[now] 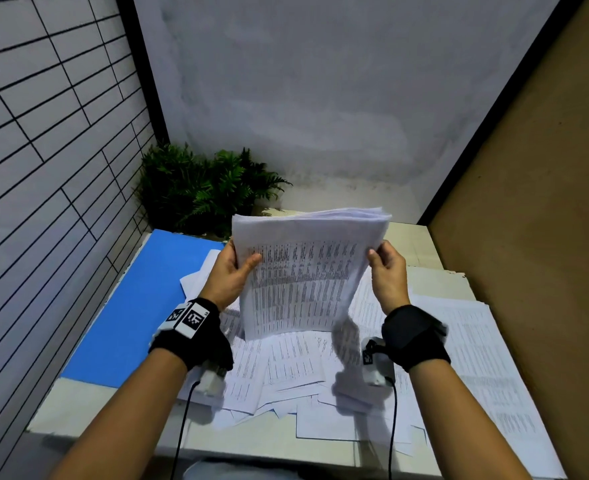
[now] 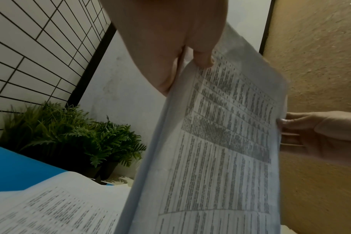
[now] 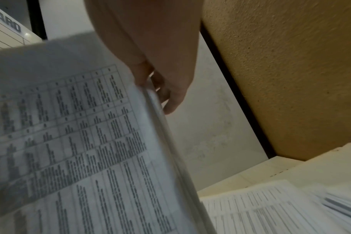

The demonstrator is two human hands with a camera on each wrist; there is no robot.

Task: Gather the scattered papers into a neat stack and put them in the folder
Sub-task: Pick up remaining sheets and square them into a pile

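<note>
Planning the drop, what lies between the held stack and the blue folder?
Head view: the left hand gripping the stack, then loose sheets overlapping the folder.

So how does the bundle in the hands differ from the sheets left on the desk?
The held stack stands upright, gripped at its sides by the left hand and right hand; the loose sheets lie flat on the desk. The held stack's edges are roughly squared; the loose sheets are fanned, overlapping at angles. Both carry printed tables.
</note>
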